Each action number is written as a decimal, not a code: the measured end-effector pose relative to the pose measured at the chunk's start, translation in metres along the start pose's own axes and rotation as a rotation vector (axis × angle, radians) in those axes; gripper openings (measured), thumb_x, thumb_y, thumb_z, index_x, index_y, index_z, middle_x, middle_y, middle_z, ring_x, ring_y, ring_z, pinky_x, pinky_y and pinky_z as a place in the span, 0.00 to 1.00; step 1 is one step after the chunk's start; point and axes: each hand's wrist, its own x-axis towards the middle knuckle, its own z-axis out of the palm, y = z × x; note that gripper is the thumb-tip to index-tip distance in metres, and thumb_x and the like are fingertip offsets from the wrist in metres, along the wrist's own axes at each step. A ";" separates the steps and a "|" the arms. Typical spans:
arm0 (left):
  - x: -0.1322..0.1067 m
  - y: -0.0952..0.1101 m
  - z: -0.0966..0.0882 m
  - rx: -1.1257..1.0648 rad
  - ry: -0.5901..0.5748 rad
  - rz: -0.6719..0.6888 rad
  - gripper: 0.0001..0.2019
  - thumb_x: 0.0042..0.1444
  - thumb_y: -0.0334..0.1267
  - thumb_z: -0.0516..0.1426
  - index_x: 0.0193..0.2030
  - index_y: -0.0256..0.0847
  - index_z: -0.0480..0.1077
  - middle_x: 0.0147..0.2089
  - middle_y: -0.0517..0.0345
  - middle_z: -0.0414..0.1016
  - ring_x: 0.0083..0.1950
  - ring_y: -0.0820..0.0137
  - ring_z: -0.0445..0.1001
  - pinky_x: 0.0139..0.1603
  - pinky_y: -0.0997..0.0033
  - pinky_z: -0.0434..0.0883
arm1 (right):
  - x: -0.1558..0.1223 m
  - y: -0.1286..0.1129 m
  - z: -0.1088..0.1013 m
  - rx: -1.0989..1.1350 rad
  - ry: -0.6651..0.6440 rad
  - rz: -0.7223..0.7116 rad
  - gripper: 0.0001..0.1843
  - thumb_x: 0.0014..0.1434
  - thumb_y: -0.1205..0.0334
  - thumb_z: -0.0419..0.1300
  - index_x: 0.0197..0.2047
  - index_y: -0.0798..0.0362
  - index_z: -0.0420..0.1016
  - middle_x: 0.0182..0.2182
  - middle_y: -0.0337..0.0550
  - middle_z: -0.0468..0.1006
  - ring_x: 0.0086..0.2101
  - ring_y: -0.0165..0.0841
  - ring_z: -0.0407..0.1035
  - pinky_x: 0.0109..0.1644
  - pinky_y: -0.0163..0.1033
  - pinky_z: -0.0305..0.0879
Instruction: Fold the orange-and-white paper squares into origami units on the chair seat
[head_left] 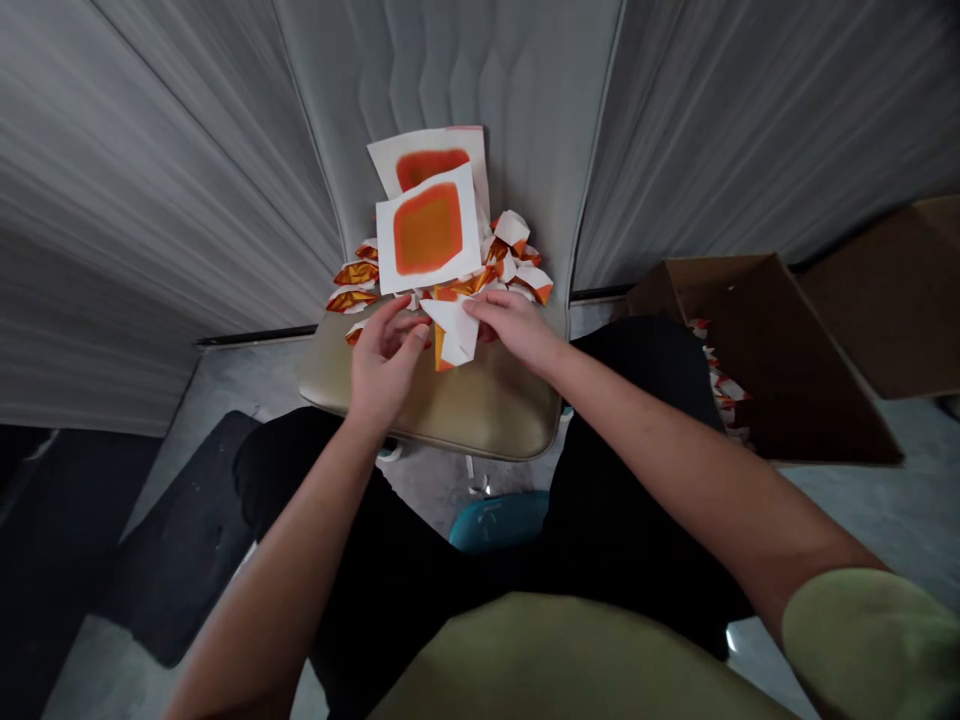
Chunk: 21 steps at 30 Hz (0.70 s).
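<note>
Right hand [510, 330]: pinching a white-and-orange folded paper [454, 332] between thumb and fingers, above a tan seat pad [480, 415]. Left hand [386, 362]: curled narrow, fingertips meeting the paper's left edge; whether it is gripping, cannot tell. Folded pieces [517, 265]: lying heaped on the pad's far side, partly under two white sheets [427, 228] printed with orange squares. Cardboard box [780, 370]: standing to the right, holding more folded pieces [718, 385]. Black trousers [645, 390]: covering the knees below the arms. Grey curtains [465, 80]: hanging behind everything.
</note>
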 end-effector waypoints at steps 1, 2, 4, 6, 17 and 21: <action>0.009 -0.002 -0.005 0.042 -0.029 0.029 0.23 0.56 0.47 0.67 0.57 0.44 0.73 0.46 0.54 0.82 0.43 0.70 0.80 0.46 0.69 0.78 | 0.010 -0.004 -0.002 -0.034 -0.022 0.038 0.11 0.60 0.57 0.64 0.28 0.51 0.75 0.26 0.36 0.73 0.29 0.29 0.66 0.34 0.37 0.61; 0.018 -0.004 -0.009 0.093 -0.056 0.058 0.22 0.56 0.46 0.68 0.56 0.44 0.75 0.47 0.54 0.82 0.41 0.71 0.80 0.45 0.70 0.78 | 0.019 -0.008 -0.005 -0.067 -0.065 0.062 0.10 0.60 0.58 0.64 0.29 0.51 0.75 0.28 0.37 0.75 0.30 0.30 0.67 0.34 0.37 0.61; 0.030 -0.005 -0.015 0.236 -0.131 0.144 0.18 0.58 0.43 0.67 0.55 0.44 0.77 0.50 0.54 0.81 0.40 0.73 0.79 0.43 0.71 0.77 | 0.032 -0.015 -0.010 -0.137 -0.165 0.096 0.10 0.61 0.60 0.65 0.28 0.52 0.76 0.28 0.38 0.75 0.30 0.30 0.67 0.34 0.37 0.60; 0.037 -0.004 -0.021 0.409 -0.241 0.283 0.14 0.62 0.41 0.64 0.54 0.45 0.79 0.53 0.54 0.81 0.45 0.71 0.79 0.46 0.70 0.77 | 0.040 -0.020 -0.015 -0.211 -0.218 0.096 0.11 0.61 0.60 0.64 0.27 0.52 0.75 0.25 0.37 0.73 0.28 0.29 0.64 0.32 0.37 0.56; 0.030 0.010 -0.030 0.713 -0.325 0.575 0.14 0.65 0.45 0.62 0.55 0.48 0.78 0.55 0.52 0.80 0.53 0.63 0.78 0.53 0.60 0.74 | 0.029 -0.019 -0.014 -0.264 -0.176 0.264 0.12 0.61 0.58 0.64 0.26 0.51 0.74 0.25 0.40 0.74 0.28 0.32 0.67 0.31 0.39 0.59; 0.017 0.015 -0.030 0.767 -0.327 0.661 0.16 0.63 0.44 0.64 0.57 0.48 0.77 0.61 0.49 0.77 0.55 0.60 0.78 0.55 0.57 0.73 | 0.020 -0.013 -0.014 -0.254 -0.182 0.296 0.13 0.60 0.56 0.64 0.26 0.51 0.74 0.24 0.40 0.73 0.28 0.32 0.65 0.31 0.39 0.55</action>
